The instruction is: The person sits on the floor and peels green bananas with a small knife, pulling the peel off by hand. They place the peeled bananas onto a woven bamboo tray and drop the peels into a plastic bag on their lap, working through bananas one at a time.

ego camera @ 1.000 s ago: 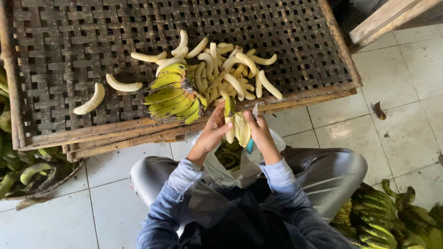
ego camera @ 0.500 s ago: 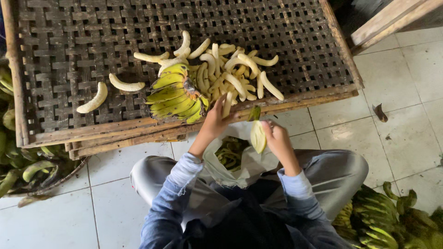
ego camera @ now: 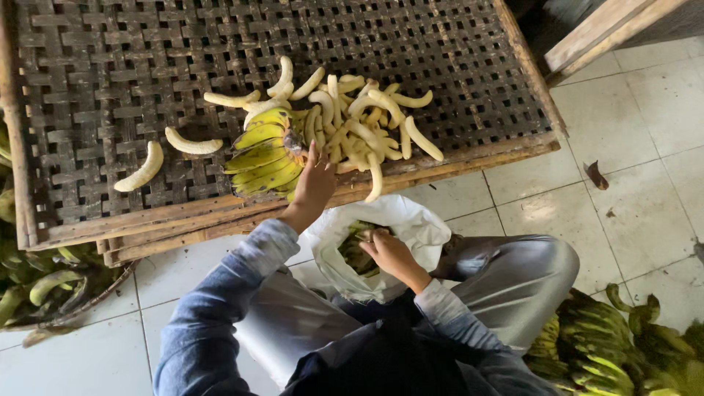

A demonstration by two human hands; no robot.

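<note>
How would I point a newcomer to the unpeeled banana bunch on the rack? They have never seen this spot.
Start at the dark woven rack lying on the tiled floor. Near its front wooden edge, left of the heap of pale peeled bananas, lies the bunch of unpeeled bananas, where the left hand reaches. It alone on the rack has yellow-green skins and stays joined.

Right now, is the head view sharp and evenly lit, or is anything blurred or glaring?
Head view: soft even daylight, no glare; peeled bananas and woven tray sharp; left hand and right hand over the white bag slightly soft; edges bowed by the wide lens.
</note>
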